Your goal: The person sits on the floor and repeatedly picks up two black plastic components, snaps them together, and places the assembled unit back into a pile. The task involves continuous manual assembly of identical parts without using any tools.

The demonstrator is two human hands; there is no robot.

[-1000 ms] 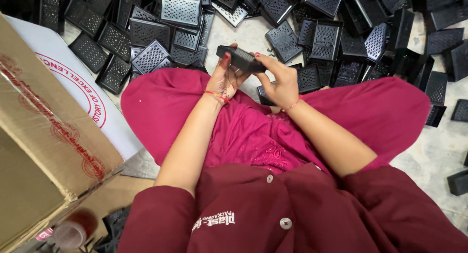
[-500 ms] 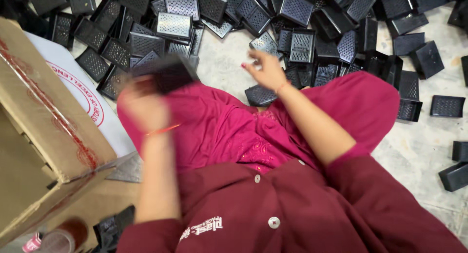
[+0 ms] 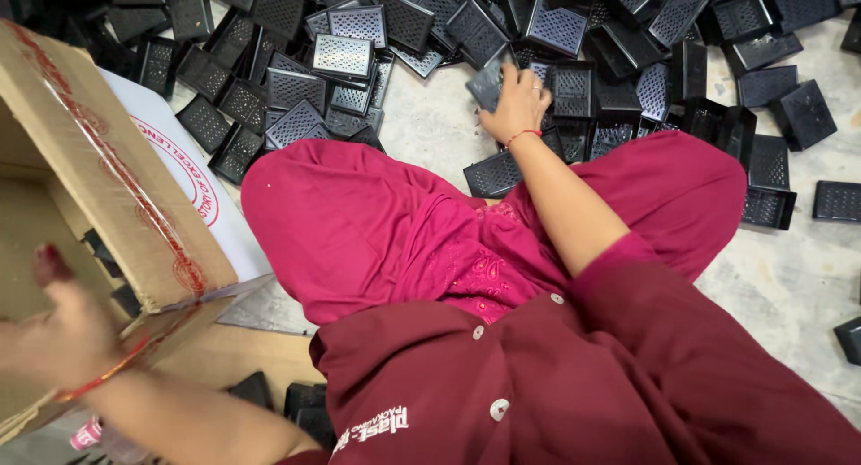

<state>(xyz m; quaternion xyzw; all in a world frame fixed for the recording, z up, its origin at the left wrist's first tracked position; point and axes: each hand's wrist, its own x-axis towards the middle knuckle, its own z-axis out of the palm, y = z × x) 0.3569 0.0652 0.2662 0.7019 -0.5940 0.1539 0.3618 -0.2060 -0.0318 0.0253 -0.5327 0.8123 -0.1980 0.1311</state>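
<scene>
Black perforated tray point(image 3: 489, 82), long axis tilted up-right, beyond the cardboard box point(image 3: 99, 187); right hand point(image 3: 516, 106) pinches it, left hand point(image 3: 54, 339) spread inside the box.

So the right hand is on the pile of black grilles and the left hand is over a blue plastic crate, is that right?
Not quite. The head view shows the left hand at a brown cardboard box, not a blue plastic crate. The rest holds: the right hand is on the pile of black grilles.
</scene>
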